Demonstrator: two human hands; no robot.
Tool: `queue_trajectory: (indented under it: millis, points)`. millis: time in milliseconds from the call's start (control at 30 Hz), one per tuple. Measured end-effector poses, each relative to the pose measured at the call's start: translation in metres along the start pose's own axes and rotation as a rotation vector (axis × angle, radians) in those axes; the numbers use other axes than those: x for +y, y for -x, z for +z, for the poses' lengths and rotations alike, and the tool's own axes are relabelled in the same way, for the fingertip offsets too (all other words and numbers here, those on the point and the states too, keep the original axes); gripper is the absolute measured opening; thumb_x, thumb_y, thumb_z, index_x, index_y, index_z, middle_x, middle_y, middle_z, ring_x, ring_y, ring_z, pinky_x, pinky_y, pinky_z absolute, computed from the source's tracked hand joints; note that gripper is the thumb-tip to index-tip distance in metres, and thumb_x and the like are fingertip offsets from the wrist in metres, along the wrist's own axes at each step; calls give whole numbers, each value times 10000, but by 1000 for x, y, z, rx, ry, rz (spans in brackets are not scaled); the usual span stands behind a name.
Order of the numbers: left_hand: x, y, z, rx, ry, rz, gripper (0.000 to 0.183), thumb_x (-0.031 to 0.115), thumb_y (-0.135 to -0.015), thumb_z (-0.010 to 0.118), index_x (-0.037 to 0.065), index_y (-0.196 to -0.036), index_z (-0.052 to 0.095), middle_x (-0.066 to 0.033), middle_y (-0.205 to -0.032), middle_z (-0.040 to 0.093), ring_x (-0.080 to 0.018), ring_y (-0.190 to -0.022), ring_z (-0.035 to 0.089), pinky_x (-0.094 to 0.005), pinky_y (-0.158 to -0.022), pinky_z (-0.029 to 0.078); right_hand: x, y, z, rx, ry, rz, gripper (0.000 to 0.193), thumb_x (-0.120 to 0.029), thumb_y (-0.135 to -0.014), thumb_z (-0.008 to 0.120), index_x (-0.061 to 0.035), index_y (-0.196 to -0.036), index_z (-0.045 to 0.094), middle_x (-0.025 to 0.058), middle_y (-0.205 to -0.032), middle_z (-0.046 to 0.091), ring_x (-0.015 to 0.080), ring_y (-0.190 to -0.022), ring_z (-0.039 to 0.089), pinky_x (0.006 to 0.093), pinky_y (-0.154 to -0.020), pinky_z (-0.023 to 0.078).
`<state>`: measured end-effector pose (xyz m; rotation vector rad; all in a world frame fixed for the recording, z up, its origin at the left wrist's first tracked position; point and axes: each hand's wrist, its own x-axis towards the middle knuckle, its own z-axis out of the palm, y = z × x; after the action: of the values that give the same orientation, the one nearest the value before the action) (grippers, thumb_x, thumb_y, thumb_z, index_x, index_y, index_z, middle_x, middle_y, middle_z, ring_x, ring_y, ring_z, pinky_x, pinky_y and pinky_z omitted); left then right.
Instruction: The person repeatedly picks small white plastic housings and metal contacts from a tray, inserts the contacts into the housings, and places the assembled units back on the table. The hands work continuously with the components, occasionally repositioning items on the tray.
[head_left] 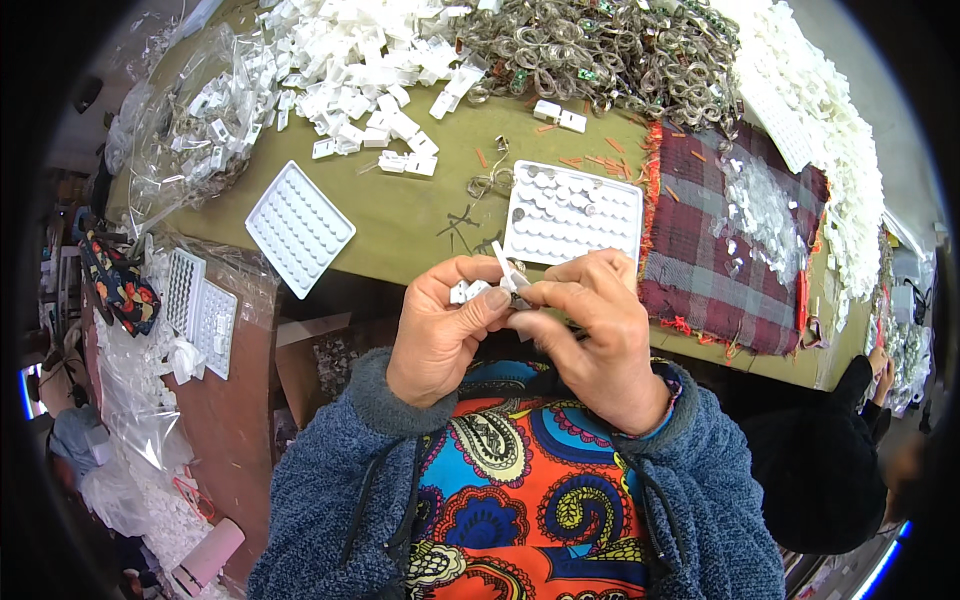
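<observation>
Close to my body, my left hand (pixel 440 325) pinches a small white plastic casing (pixel 468 291) between thumb and fingers. A thin white flap sticks up from the held piece. My right hand (pixel 598 325) meets it from the other side, its thumb and fingertips pressed together at the casing's end. What the right fingertips hold is mostly hidden; a small dark bit shows between the hands. Just beyond my hands lies a white tray (pixel 618 228) with rows of round hollows, some holding small round discs.
Another white tray (pixel 300 230) lies to the left. Heaped at the back are white casings (pixel 370 60) and coiled clear wires (pixel 600 50). On the right, a plaid cloth (pixel 700 260) carries small clear pieces, beside a long white pile (pixel 840 150). Another person (pixel 820 470) works at far right.
</observation>
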<state>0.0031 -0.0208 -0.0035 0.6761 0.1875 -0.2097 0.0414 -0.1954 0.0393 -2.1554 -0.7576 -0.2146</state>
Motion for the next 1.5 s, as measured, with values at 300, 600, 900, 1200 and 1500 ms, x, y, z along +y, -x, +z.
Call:
queue_trajectory:
  millis: [300,600,900,1200,1500]
  points:
    - [0,4,9,28,-508,234,204,1,-879,744,-28,-1063,662,-39,-992,682,-105,-875,638,-234,-776,519,7,-1,4,79,168,-242,250,-103,-672,805,-87,-895,692,2,-870,626,208,-866,612,492,-962,354]
    - [12,4,14,-44,-1065,786,188,13,-855,768,-21,-996,648,-104,-975,672,-154,-892,657,-285,-754,535,-5,7,1,-67,-247,136,492,32,-816,686,-45,-1282,549,23,-887,594,191,-938,584,483,-1068,277]
    - [9,4,8,-4,-661,542,182,2,-891,730,-37,-1026,613,-84,-970,632,-121,-793,637,-257,-685,565,3,4,9,-75,-436,246,160,-5,-849,681,-12,-1002,639,74,-844,623,201,-865,566,365,-901,401]
    - [5,2,0,-7,-321,388,171,-9,-921,686,-27,-1042,567,-103,-978,621,-142,-783,648,-289,-692,589,-3,7,7,-147,-532,402,60,36,-914,624,46,-968,602,34,-846,645,67,-747,591,216,-672,480]
    - [7,5,2,-4,-537,488,193,-11,-898,717,-34,-1020,569,-97,-1000,600,-140,-825,659,-270,-708,587,-4,1,16,-67,-388,204,88,58,-860,661,31,-940,634,53,-792,633,89,-655,562,247,-566,453]
